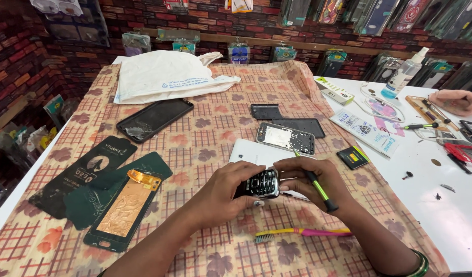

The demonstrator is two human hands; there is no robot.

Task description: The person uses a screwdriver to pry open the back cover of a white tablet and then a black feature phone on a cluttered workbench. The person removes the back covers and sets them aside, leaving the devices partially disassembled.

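**benchfan:** So what's actually in the hands? Looks like a small keypad phone [262, 183], black with silvery buttons, held just above the checked floral tablecloth [205, 138] near the front edge.

**solderpup:** Yep. Left hand [223, 197] wraps it from the left, fingers curled snug round the body, thumb on the near edge. Right hand [313, 179] has fingertips pressed on the phone's top right and also pinches a black-and-green screwdriver [312, 179], tip pointing up and away.

**benchfan:** And the packaging around it?

**solderpup:** Two dark green flat sleeves [87, 174] with pale print lie at left; a phone frame with a coppery back [124, 208] rests on one. White plastic bag [164, 74] with blue print at the far side. On the white table [451, 220] at right: a white-and-green oblong box [334, 90], a white printed packet [372, 132], a small black battery with a yellow label [353, 157], and a clear spray bottle [405, 74].

**benchfan:** Back wall?

**solderpup:** Brick, with rows of hanging case packets [379, 15]. Pink-and-yellow toothbrush [300, 234] lies just below the hands.
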